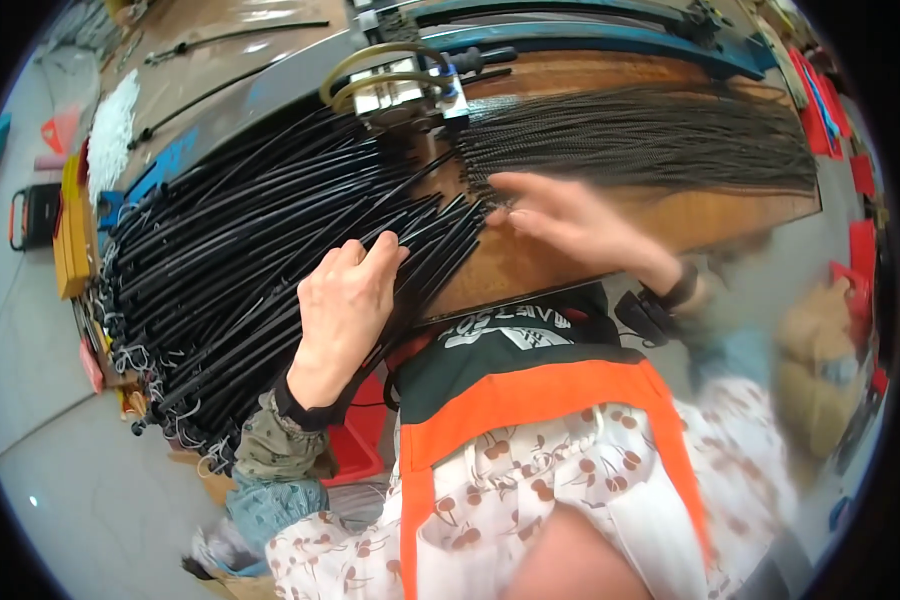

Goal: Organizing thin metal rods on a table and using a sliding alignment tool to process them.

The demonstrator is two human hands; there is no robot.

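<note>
My left hand (348, 295) is closed, knuckles up, around a slim black rod at the near side of a large bundle of black rods (240, 235). Its palm side is hidden, so I cannot tell whether it grips more than one. To the right, my right hand (575, 225) is smeared by motion. Its index finger stretches out apart from the thumb, close to the rods' right ends, and nothing shows clearly between them. Just beyond those fingertips lies a wide spread of dark braided cords (640, 135) on the brown wooden table (560, 262).
A small metal machine head (390, 95) with a looped yellowish tube stands past the rods. Behind the cords runs a blue rail (610, 42). White strands (113, 130) lie in a pile at the far left, near a yellow box (72, 235). Red bins (820, 105) line the right side.
</note>
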